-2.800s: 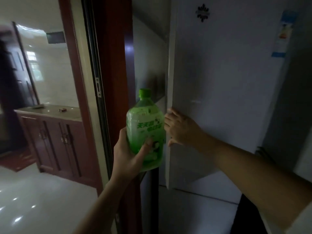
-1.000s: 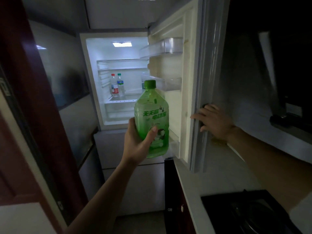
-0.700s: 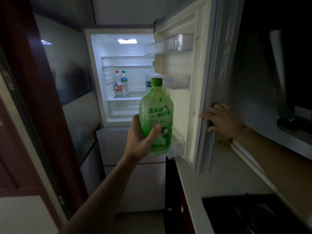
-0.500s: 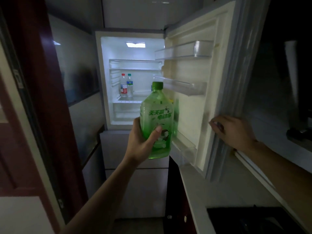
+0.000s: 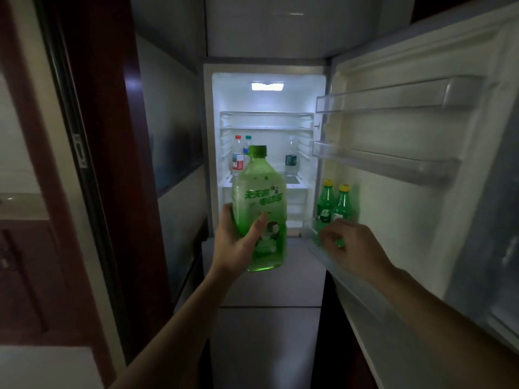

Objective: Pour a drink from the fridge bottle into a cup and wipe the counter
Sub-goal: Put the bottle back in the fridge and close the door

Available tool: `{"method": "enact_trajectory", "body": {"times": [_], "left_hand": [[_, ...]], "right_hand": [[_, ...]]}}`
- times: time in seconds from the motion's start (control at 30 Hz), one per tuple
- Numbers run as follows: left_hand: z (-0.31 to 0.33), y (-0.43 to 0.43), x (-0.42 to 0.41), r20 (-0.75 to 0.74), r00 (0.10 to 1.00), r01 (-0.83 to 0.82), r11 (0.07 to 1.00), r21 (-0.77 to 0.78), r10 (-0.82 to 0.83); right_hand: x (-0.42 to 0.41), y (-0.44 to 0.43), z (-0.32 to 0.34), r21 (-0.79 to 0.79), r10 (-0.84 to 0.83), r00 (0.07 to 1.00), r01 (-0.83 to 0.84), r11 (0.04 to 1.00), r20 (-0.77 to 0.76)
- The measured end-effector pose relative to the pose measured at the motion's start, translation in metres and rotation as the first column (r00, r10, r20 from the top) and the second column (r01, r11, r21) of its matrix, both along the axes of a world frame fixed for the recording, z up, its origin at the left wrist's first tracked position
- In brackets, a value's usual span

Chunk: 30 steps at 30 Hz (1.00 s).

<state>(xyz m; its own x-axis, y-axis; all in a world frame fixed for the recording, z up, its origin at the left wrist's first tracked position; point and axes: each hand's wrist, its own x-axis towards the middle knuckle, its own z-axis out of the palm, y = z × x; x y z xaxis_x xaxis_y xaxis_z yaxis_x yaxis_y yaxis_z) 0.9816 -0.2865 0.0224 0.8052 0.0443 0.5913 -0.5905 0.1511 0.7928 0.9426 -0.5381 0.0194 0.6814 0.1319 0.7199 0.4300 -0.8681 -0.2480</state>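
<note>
The left hand (image 5: 238,245) is wrapped around the lower half of the green bottle (image 5: 262,209), holding it upright, cap on, in front of the open fridge (image 5: 266,102). The right hand (image 5: 351,248) is loosely curled at the lowest door shelf (image 5: 317,249), its fingers right at two small green bottles (image 5: 334,209) standing there; whether it grips one or only touches it, I cannot tell.

Risks, as I judge them. The big bottle is held one-handed and low on its body, so its weight sits above the grip; if it is wet from the cold it could slip or tip. The right hand, working among the small bottles, could knock one over or pull it off the shelf edge. The door (image 5: 421,136) stands wide open to the right and could swing against the arm. Three more bottles (image 5: 238,158) stand far back inside, well clear. No cup and no table shows here.
</note>
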Motion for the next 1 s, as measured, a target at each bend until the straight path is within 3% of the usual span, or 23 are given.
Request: {"method": "enact_trajectory", "body": {"times": [0.17, 0.4, 0.57, 0.77, 1.0], "left_hand": [[0.006, 0.015, 0.061, -0.018, 1.000, 0.018, 1.000, -0.014, -0.018], [0.019, -0.006, 0.149, 0.009, 0.998, 0.066, 0.997, -0.046, -0.065], [0.029, -0.022, 0.207, 0.013, 0.999, 0.040, 0.997, -0.065, -0.040], [0.027, -0.031, 0.280, 0.013, 0.997, -0.072, 0.997, 0.011, 0.072], [0.019, -0.048, 0.359, -0.022, 1.000, 0.009, 0.999, 0.034, -0.008]], "right_hand": [[0.052, 0.036, 0.003, 0.318, 0.089, 0.995, -0.071, 0.945, -0.042], [0.140, 0.068, 0.030, 0.399, 0.347, 0.934, -0.352, 0.847, 0.087], [0.203, 0.064, 0.031, 0.466, 0.416, 0.899, -0.430, 0.773, 0.139], [0.273, 0.049, 0.028, 0.523, 0.397, 0.915, -0.376, 0.765, 0.076], [0.352, 0.043, 0.012, 0.526, 0.283, 0.957, -0.273, 0.805, 0.065]]}}
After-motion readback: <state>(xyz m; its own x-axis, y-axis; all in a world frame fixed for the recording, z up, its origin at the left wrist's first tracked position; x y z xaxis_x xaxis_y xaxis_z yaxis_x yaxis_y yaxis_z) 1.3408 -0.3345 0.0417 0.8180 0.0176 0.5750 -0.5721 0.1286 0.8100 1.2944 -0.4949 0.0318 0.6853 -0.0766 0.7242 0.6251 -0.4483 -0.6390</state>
